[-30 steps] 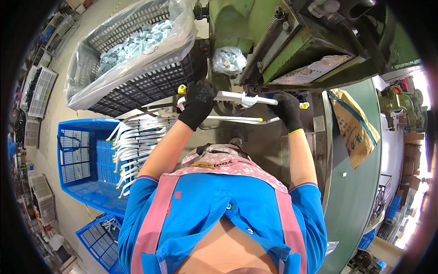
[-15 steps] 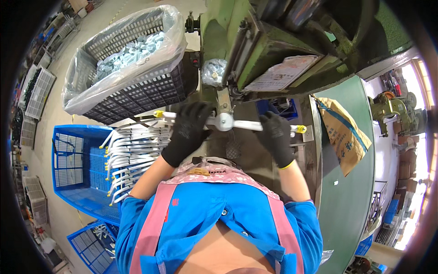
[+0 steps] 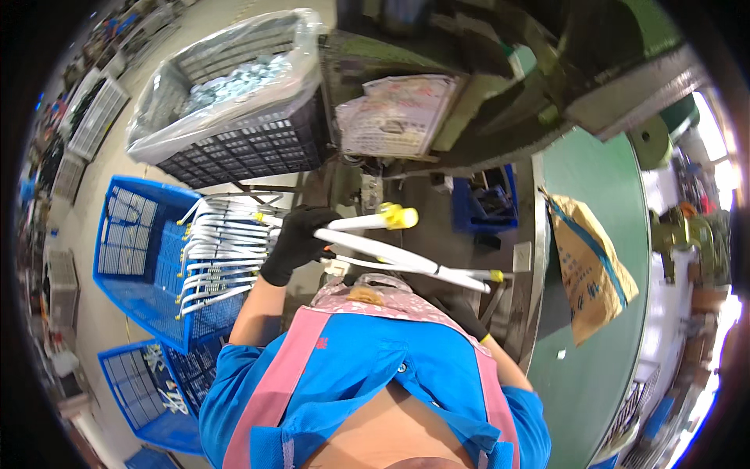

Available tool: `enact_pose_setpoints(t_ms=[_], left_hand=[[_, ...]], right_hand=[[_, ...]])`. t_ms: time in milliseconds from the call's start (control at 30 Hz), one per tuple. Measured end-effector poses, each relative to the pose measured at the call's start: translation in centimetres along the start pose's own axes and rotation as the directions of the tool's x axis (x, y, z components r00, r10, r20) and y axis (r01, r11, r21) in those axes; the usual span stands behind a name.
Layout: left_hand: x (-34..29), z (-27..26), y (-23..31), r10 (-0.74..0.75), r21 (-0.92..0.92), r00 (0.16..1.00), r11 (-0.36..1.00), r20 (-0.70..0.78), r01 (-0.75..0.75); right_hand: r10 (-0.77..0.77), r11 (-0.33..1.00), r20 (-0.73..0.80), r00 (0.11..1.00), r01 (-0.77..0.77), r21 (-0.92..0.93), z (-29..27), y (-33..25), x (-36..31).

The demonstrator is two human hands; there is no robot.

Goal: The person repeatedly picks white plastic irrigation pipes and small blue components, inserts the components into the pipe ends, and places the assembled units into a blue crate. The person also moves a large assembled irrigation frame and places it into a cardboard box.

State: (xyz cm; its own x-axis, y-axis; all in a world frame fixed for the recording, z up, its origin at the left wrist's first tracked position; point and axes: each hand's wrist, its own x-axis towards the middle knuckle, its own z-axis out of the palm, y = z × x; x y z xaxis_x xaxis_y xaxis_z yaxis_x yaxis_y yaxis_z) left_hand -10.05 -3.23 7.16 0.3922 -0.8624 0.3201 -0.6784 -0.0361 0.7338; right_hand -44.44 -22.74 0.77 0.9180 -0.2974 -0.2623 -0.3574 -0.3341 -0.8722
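My left hand [image 3: 301, 242], in a black glove, is closed around a white metal tube frame [image 3: 383, 248] in front of my apron. One leg of the frame points to the right and ends in a yellow cap [image 3: 400, 216]; a longer leg slants down to the right. Behind it shows another thin white tube with a yellow tip [image 3: 497, 276]. My right hand [image 3: 462, 314], also gloved in black, is low beside the apron's right edge, its fingers hidden. Left of my left hand, several white bent tubes [image 3: 223, 250] lie in a row over a blue crate [image 3: 144, 313].
A dark crate [image 3: 250, 148] lined with clear plastic holds many small pale pieces at the far left. A green machine [image 3: 500, 117] stands ahead, with a blue bin [image 3: 488, 203] below it. A brown paper sack [image 3: 590, 266] lies on the green table [image 3: 578, 375] at right.
The tube assembly has left the machine and come nearer, now in my left hand with its legs folded closer together. My right hand has let go of it and dropped toward my apron.
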Motion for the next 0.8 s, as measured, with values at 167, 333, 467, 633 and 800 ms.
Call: enact_pose_setpoints(t_ms=[167, 333, 467, 633, 800], left_hand=[[-4.5, -4.5, -0.9, -0.255, -0.645, 0.946, 0.761, -0.201, 0.068], [-6.9, -4.4, -7.3, -0.007, -0.687, 0.931, 0.676, -0.365, -0.264], [-11.4, -3.0, -12.5, -0.486, -0.426, 0.756, 0.853, -0.439, 0.301], [-12.8, -10.5, -12.2, -0.843, -0.352, 0.508, 0.536, -0.176, 0.767], [-2.1, -17.7, -10.4, -0.359, -0.082, 0.791, 0.926, -0.495, 0.369]], right_hand=[[-0.042, 0.998, -0.265, 0.963, 0.026, -0.062, -2.4, 7.9, -0.4], [-0.218, 0.974, -0.319, 0.922, 0.226, -0.011, -2.4, 9.6, 4.2], [-0.13, 0.933, -0.099, 0.987, 0.156, 0.325, -0.6, 11.1, 4.4], [-0.168, 0.958, -0.078, 0.983, 0.144, -0.246, 0.7, 8.8, 8.0], [-0.154, 0.731, -0.065, 0.986, 0.07, -0.678, 3.5, 2.1, 12.5]])
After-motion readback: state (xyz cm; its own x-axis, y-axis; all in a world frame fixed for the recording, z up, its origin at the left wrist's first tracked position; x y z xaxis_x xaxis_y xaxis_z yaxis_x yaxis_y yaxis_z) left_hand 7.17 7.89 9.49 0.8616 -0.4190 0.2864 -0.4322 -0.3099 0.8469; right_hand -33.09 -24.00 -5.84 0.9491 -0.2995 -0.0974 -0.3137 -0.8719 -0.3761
